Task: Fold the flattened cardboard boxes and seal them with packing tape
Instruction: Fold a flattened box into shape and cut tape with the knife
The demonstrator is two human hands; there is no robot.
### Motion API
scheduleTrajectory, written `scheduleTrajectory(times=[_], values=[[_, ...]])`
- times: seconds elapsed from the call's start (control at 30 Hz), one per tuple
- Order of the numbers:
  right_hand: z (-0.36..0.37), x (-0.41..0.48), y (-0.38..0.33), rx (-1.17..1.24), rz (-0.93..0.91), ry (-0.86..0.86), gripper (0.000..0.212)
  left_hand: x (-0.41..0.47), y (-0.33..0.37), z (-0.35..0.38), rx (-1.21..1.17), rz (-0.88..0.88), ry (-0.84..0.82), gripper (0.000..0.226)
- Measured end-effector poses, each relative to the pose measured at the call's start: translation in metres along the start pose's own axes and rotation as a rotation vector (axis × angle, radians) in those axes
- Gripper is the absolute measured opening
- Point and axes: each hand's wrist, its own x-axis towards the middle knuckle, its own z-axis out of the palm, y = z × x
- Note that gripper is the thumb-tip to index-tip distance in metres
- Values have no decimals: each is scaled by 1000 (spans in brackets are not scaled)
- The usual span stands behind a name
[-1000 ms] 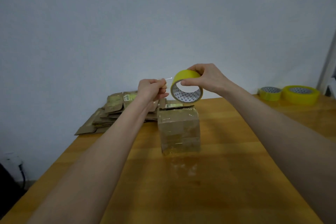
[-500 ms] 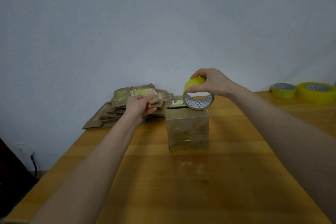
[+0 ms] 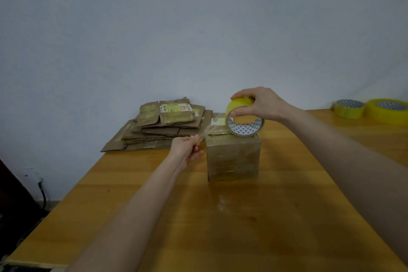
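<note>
I see the box mid-desk, flattened boxes behind-left, two spare rolls far right.

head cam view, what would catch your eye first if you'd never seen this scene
The yellow tape roll stands out first, gripped by the right hand at the top of the folded box in the middle of the table. The left hand pinches a clear tape strip drawn out from the roll past the box's left edge. Behind sits a stack of flattened boxes, and at far right a small spare roll beside a large spare roll.
</note>
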Motion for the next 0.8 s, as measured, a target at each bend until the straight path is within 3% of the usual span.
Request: scheduleTrajectory(times=[0.13, 0.23, 0.37, 0.53, 0.63, 0.7, 0.8], values=[[3, -4, -1, 31, -3, 25, 53, -4, -6, -5, -180, -28, -13, 10], [3, -7, -1, 85, 0, 26, 53, -10, -13, -10, -211, 58, -75, 12], [9, -7, -6, 104, -12, -3, 54, -17, -31, -3, 52, 94, -88, 22], [10, -8, -6, 79, 6, 20, 56, -23, -24, -6, 303, 13, -58, 36], [9, -10, -4, 101, 11, 31, 57, -24, -3, -13, 516, 386, 112, 69], [9, -11, -2, 127, 16, 43, 62, -29, 14, -4, 781, 560, -47, 95], [4, -15, 3, 281, 120, 14, 56, -25, 17, 15, 1251, 580, -229, 122]])
